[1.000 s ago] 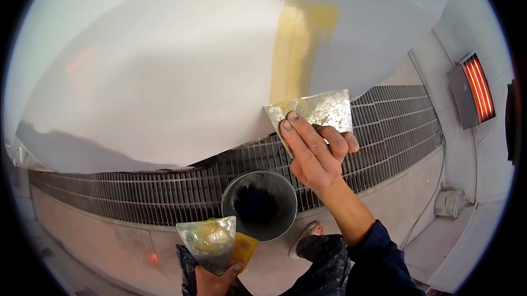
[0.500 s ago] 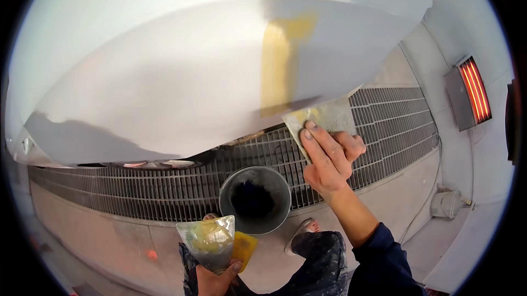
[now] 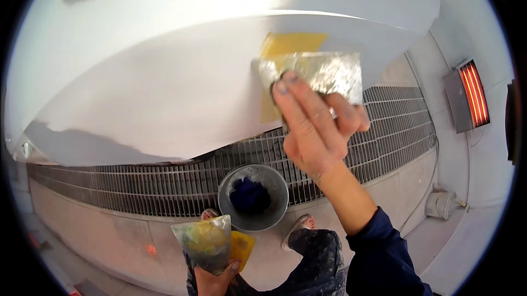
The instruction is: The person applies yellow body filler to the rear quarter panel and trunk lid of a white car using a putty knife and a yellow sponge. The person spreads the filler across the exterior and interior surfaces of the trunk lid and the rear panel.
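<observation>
My right hand (image 3: 315, 128) grips a thin silvery spreader (image 3: 335, 71), two fingers laid along its face, against a yellow filler patch (image 3: 293, 41) on a large curved white panel (image 3: 148, 76). The blade hides the middle of the patch. Low in the picture, my left hand (image 3: 217, 277) is closed round a second metal spreader (image 3: 203, 241), its face smeared with yellowish paste, and a yellow plastic spreader (image 3: 241, 246) beside it.
A metal bucket (image 3: 280, 208) with dark blue contents stands by my sandalled feet. Behind it runs a floor grating (image 3: 137, 186). At the right are a glowing heater (image 3: 473, 93), a wall, a cable and a small grey bucket (image 3: 442, 205).
My right hand dipped to the panel's lower edge, then moved up over the yellow patch with its spreader. The view has shifted slightly. My left hand still holds its spreaders low.
</observation>
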Action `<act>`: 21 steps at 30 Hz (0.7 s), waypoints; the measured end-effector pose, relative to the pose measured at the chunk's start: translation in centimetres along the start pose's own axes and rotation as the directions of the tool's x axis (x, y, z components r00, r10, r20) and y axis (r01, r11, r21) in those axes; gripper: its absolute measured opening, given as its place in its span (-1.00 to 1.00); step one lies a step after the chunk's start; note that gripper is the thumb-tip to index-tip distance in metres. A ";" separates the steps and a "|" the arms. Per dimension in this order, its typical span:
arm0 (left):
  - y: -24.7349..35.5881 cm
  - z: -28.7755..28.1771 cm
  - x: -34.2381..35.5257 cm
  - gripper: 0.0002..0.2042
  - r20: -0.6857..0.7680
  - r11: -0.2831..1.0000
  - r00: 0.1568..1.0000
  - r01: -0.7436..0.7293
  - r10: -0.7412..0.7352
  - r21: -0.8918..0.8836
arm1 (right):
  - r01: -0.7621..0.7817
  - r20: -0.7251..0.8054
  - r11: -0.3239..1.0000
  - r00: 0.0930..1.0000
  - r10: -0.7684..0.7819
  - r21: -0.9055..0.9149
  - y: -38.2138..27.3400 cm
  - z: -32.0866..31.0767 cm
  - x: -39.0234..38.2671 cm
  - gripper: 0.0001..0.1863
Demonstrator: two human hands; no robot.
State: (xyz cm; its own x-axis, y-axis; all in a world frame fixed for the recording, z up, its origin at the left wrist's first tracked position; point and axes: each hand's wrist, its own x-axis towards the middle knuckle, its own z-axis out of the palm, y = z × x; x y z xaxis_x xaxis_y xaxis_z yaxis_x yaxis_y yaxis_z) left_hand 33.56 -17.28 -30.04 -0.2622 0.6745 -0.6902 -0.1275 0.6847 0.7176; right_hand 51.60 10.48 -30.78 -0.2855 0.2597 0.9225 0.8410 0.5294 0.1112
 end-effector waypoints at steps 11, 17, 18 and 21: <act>-1.4 -0.3 1.6 -0.83 -0.011 0.997 0.997 0.073 -0.073 -0.002 | -0.040 0.114 0.995 0.993 0.030 0.089 -1.9 1.1 -10.2 -0.71; -1.3 -0.5 1.4 -0.82 0.001 0.997 0.998 0.062 -0.062 0.053 | -0.075 0.293 0.987 0.956 0.031 0.141 -1.2 0.7 -14.5 -0.64; -1.7 -0.4 1.2 -0.82 -0.012 0.997 0.998 0.059 -0.058 0.056 | -0.112 0.373 0.981 0.927 0.047 0.156 -0.8 0.0 -15.3 -0.62; -0.9 -0.3 0.5 -0.80 -0.042 0.995 0.998 0.055 -0.052 0.079 | -0.310 0.389 0.940 0.891 0.235 0.142 1.0 -2.5 -17.5 -0.60</act>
State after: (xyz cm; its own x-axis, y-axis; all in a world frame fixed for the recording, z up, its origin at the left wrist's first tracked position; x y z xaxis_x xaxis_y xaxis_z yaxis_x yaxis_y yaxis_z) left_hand 33.29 -17.67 -31.04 -0.2951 0.6260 -0.7218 -0.0656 0.7404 0.6690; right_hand 58.52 4.47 -45.87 -0.2359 0.6699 0.7039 0.8139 0.5320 -0.2335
